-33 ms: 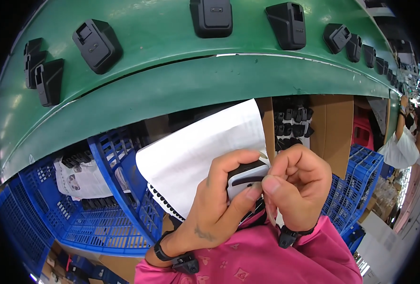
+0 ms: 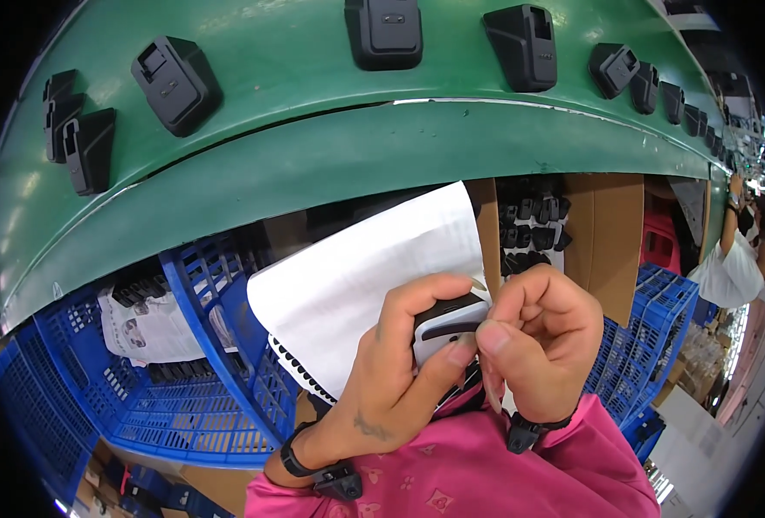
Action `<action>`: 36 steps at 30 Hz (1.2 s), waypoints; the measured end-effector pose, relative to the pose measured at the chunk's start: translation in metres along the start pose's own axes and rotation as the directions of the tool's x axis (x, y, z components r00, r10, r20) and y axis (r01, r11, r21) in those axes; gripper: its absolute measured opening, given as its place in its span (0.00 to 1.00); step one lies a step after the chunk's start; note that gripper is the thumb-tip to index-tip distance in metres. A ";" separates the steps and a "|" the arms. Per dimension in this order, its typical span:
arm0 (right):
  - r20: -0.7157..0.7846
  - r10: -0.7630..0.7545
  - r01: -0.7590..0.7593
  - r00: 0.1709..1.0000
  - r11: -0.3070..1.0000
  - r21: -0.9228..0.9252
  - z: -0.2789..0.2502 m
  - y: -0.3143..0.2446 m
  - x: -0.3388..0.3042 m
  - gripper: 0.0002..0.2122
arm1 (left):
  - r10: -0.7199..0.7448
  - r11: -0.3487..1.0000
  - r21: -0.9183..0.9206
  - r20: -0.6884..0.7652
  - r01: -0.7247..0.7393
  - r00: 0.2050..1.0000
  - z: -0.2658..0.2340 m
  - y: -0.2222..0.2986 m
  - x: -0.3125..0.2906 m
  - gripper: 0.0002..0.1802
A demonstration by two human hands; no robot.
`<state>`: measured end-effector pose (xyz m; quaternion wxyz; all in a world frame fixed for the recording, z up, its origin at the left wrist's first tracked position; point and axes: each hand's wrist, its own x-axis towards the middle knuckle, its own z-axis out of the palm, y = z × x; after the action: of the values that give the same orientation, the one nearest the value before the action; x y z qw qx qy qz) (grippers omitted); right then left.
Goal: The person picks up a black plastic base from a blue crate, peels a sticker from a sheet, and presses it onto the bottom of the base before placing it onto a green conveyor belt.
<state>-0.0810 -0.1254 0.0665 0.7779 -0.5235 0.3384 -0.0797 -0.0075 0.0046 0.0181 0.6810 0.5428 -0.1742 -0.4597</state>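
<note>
A: What is in the hands?

B: The left hand [image 2: 391,380] wraps a small black plastic housing [image 2: 445,324], fingers curled over its top and thumb pressed on its pale face. The right hand [image 2: 542,341] is pinched shut at the housing's right edge; whether it grips a film or tab there, I cannot tell.

A: So which step is this?

B: It looks like fitting or peeling something at that edge, held close to the chest. The next move seems to call for a steady left grip and a fine pull or press from the right fingertips.

A: And around them?

B: Behind the hands lies a white sheet [image 2: 365,268]; left, blue crates [image 2: 184,388]; above, a green conveyor belt [image 2: 313,164] with more black housings [image 2: 175,82].
</note>
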 end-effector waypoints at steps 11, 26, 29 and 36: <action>-0.069 -0.039 0.036 0.997 0.999 -0.038 0.003 0.006 -0.004 0.05 | 0.013 0.999 -0.038 -0.017 -0.014 1.000 0.000 0.004 0.000 0.22; -0.092 -0.075 0.063 0.993 0.989 -0.132 0.006 0.008 -0.001 0.06 | -0.005 0.987 -0.162 -0.043 -0.002 0.999 0.003 -0.001 -0.003 0.26; -0.100 -0.100 0.086 0.990 0.986 -0.141 0.006 0.010 -0.001 0.06 | 0.015 0.991 -0.135 -0.045 -0.021 0.999 0.005 0.000 -0.002 0.26; -0.212 -0.172 0.136 0.962 0.975 -0.176 -0.007 0.026 -0.008 0.06 | -0.021 0.975 -0.223 -0.045 0.011 0.999 0.007 -0.004 -0.005 0.26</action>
<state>-0.0969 -0.1156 0.0461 0.6815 -0.5964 0.3879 -0.1716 -0.0167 0.0048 0.0182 0.7376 0.4752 -0.1012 -0.4688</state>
